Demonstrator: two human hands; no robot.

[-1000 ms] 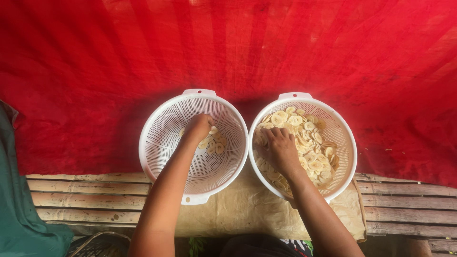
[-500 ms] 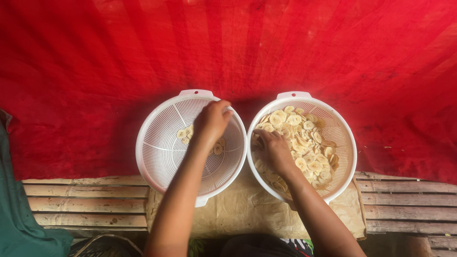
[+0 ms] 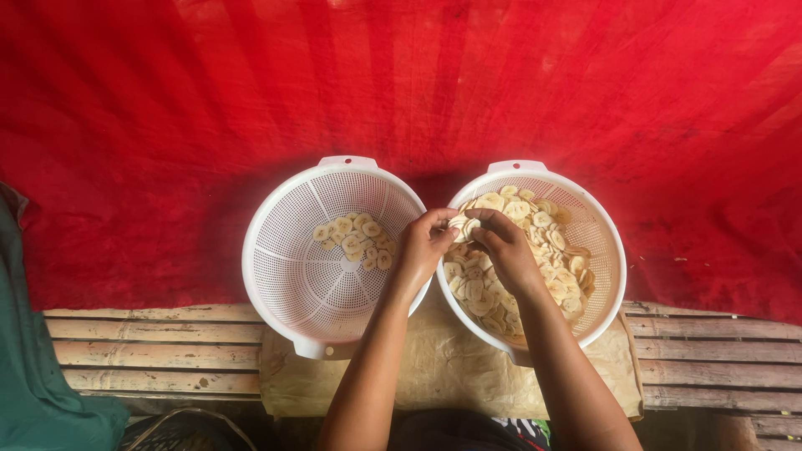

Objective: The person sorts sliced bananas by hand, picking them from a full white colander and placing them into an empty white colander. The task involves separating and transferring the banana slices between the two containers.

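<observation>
Two white perforated colanders stand side by side. The left colander (image 3: 284,267) holds a small cluster of pale banana slices (image 3: 357,238) near its far right wall. The right colander (image 3: 603,250) is heaped with banana slices (image 3: 535,217). My left hand (image 3: 424,246) reaches over the rims where the two colanders meet, its fingers pinching slices at the right colander's left edge. My right hand (image 3: 505,250) lies in the right colander among the slices, fingertips meeting those of the left hand. Both hands are closed on slices.
A red cloth (image 3: 401,92) covers the surface behind the colanders. They rest on a brown paper sheet (image 3: 443,376) over wooden slats (image 3: 150,351). A green cloth (image 3: 33,351) hangs at the left edge.
My left hand has left the left colander and moved right to the right colander's edge, meeting my right hand. The slices in the left colander are now uncovered.
</observation>
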